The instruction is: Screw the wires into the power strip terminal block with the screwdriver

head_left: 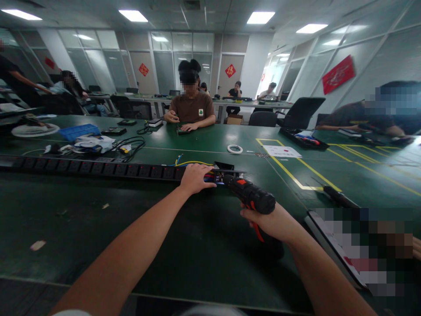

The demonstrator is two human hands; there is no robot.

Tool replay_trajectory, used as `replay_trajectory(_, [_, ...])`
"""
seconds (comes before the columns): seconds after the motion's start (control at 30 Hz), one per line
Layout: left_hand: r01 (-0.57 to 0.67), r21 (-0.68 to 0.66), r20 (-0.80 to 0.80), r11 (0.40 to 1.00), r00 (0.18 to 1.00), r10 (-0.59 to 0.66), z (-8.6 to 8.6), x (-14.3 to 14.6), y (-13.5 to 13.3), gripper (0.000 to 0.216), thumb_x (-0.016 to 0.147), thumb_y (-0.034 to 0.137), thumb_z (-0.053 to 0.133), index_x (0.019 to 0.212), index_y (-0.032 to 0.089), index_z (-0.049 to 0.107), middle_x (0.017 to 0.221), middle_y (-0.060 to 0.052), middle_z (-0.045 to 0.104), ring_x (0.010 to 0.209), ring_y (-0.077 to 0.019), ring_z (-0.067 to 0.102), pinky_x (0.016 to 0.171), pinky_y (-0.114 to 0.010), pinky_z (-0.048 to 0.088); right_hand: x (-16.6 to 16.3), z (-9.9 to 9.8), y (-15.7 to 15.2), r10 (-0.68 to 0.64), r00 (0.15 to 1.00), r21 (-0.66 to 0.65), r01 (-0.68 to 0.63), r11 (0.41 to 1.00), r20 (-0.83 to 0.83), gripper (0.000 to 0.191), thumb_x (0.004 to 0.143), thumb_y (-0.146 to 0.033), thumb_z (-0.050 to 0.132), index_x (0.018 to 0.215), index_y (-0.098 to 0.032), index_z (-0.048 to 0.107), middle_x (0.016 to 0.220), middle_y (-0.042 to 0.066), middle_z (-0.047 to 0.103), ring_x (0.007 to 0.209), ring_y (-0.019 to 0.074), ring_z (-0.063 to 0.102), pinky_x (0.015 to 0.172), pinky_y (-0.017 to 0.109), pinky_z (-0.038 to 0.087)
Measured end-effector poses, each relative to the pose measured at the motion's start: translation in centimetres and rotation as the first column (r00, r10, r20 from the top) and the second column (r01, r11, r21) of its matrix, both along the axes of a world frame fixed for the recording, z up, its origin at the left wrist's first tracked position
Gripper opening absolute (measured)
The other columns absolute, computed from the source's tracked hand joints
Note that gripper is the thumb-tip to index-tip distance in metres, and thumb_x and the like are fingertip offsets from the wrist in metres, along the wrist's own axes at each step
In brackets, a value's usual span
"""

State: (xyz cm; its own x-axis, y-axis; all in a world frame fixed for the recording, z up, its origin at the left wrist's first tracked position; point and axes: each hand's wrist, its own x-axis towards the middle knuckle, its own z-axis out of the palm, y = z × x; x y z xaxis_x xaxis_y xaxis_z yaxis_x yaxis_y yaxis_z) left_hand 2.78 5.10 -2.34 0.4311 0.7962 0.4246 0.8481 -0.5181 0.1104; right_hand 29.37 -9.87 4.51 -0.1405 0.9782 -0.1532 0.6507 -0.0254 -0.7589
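Observation:
A long black power strip (pixel 98 170) with a row of sockets lies across the table from the left edge to the middle. My left hand (pixel 196 177) grips its right end, thumb on the near side and fingers over the top. Coloured wires (pixel 208 176) show inside the opened end, and yellow and blue wires (pixel 184 163) stick out behind it. In my right hand (pixel 271 221) is a black and orange cordless drill (pixel 251 193), held by its handle. Its nose points left at the strip's open end; whether the bit touches a screw is too small to tell.
A white ring (pixel 234 149) and a paper sheet (pixel 282 151) lie beyond the strip. To the right are a black screwdriver-like tool (pixel 340 196) and a partly blurred tablet-like object (pixel 335 248). Cables (pixel 130 147) and a blue tray (pixel 80 131) sit left. A person (pixel 192 107) works opposite.

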Motion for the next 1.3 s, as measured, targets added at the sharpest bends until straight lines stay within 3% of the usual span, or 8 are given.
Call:
replay_trajectory(0.37, [0.005, 0.003, -0.003, 1.0, 1.0, -0.005, -0.24, -0.05, 0.23, 0.081, 0.09, 0.078, 0.075, 0.152, 0.026, 0.068, 0.147, -0.011, 0.073, 0.129, -0.0361, 0.064, 0.108, -0.049, 0.042, 0.11, -0.05, -0.01, -0.008, 1.0, -0.015, 0.009, 1.0, 0.005, 0.015, 0.081, -0.029, 0.075, 0.092, -0.021, 0.07, 0.066, -0.001, 0.071, 0.065, 0.021, 0.07, 0.065, 0.033, 0.054])
replay_trajectory(0.67, [0.007, 0.013, 0.002, 1.0, 1.0, -0.007, -0.28, -0.1, 0.22, 0.08, 0.089, 0.076, 0.077, 0.151, 0.025, 0.068, 0.144, -0.011, 0.074, 0.128, -0.0361, 0.065, 0.108, -0.05, 0.042, -0.25, 0.17, -0.24, -0.036, 0.999, -0.022, 0.036, 0.999, -0.021, 0.026, 0.079, -0.028, 0.076, 0.103, -0.02, 0.072, 0.066, -0.002, 0.07, 0.065, 0.0217, 0.07, 0.064, 0.033, 0.053])
replay_trajectory(1.3, [0.011, 0.008, 0.007, 1.0, 1.0, -0.011, -0.09, -0.13, 0.15, 0.078, 0.09, 0.075, 0.077, 0.151, 0.026, 0.068, 0.146, -0.01, 0.074, 0.128, -0.0358, 0.065, 0.107, -0.049, 0.043, -0.41, 0.26, -0.4, -0.058, 0.998, -0.033, 0.057, 0.998, -0.024, 0.019, 0.078, -0.024, 0.073, 0.097, -0.021, 0.071, 0.065, -0.002, 0.068, 0.063, 0.02, 0.068, 0.062, 0.031, 0.053])
